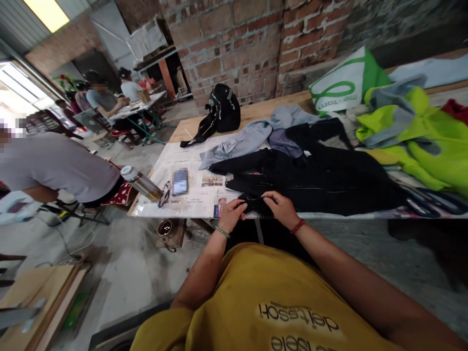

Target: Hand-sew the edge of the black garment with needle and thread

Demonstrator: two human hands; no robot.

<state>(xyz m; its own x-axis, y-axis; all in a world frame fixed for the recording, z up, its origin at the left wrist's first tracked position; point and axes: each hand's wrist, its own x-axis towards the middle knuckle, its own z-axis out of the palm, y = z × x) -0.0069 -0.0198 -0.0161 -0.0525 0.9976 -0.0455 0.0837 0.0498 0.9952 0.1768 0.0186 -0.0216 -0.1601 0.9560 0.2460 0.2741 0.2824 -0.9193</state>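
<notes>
A black garment [321, 170] lies spread along the front of the table, with thin light lines along parts of it. At its near left end, my left hand [233, 213] pinches the dark cloth between thumb and fingers. My right hand [281, 207] grips the same cloth a short way to the right, fingers closed on it. The bit of cloth between both hands hangs at the table's front edge. Whether the fingertips also hold something small cannot be made out. Behind the black garment lies a grey garment [241, 139].
A phone [180, 181], glasses [164, 194] and a clear bottle [142, 183] occupy the table's left. Behind are a black bag [225, 108] and a green-white bag [347, 83]. Bright yellow clothing [427, 131] is piled right. A person [69, 161] sits at left; others work farther back.
</notes>
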